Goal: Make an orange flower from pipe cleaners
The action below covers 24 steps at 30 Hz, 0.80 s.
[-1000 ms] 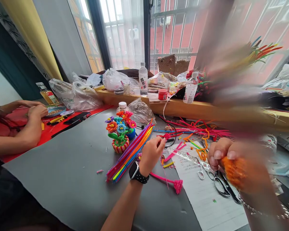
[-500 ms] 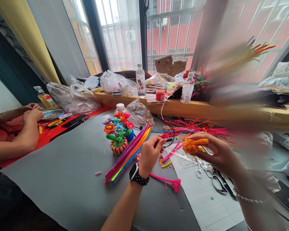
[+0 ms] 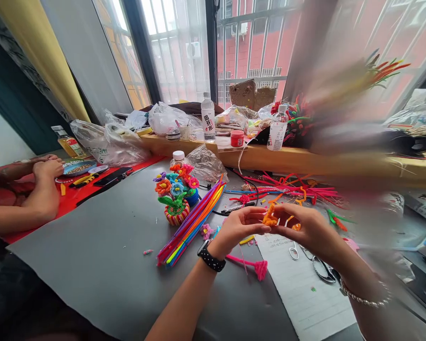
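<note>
Both my hands meet above the grey table top (image 3: 102, 265) and pinch one small orange pipe-cleaner piece (image 3: 270, 217). My left hand (image 3: 239, 228), with a black watch at its wrist, grips the piece from the left. From the right, my right hand (image 3: 307, 229), a bracelet on its wrist, closes its fingers on the same piece. A bundle of coloured pipe cleaners (image 3: 193, 222) lies just left of my hands. Beside it stands a little pot of pipe-cleaner flowers (image 3: 175, 192). Under my right wrist lie scissors (image 3: 321, 265) on a lined paper sheet (image 3: 301, 289).
Another person's hands (image 3: 44, 187) work at a red mat at the far left. A wooden ledge (image 3: 305, 163) at the back carries water bottles (image 3: 208, 117), plastic bags and a red-lidded jar. Loose pink and red pipe cleaners (image 3: 291, 189) are strewn behind my hands. A pink piece (image 3: 253, 266) lies near the paper.
My right hand brought the orange piece up and leftward from over the scissors. My left hand lifted off the table and took hold of it too.
</note>
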Motion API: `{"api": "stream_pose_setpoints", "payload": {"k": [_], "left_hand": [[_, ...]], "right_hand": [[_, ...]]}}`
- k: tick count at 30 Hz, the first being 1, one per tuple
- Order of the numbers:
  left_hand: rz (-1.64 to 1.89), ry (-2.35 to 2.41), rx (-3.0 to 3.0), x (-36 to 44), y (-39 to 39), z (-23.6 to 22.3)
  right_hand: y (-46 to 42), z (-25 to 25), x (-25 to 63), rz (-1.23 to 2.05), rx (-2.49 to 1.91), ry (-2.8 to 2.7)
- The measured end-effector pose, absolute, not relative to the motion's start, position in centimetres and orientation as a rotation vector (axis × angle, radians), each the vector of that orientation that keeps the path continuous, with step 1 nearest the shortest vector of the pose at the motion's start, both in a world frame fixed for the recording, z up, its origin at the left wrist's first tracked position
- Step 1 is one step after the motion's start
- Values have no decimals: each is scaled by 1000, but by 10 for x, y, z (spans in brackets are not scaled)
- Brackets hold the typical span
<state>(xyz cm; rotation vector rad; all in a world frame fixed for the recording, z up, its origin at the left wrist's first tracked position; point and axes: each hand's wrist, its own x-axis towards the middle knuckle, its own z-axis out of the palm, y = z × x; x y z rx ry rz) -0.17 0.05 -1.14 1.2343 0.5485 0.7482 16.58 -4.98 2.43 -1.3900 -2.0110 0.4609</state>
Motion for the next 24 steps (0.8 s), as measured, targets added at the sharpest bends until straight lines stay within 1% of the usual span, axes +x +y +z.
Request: {"api": "stream_pose_setpoints", "payload": {"k": [3,10,14,17,20,24], "left_hand": [[699,505,1100,-4,2,-10],[627,423,885,-7,2,-11],[612,355,811,-7,1,-10],[680,317,774,-7,1,-9],[806,292,769,-6,2,-10],[865,271,786,-5,5,-12]], "right_hand": [[-51,26,164,510,-1396,-1932],[-52,28,157,316,-1399,-1895],[-52,27,155,374,-1394,-1834],[-51,26,156,436,-1430,-1688],[-49,24,157,626,-1470,-1655],[-43,15,151,1146,-1314,-1515]]}}
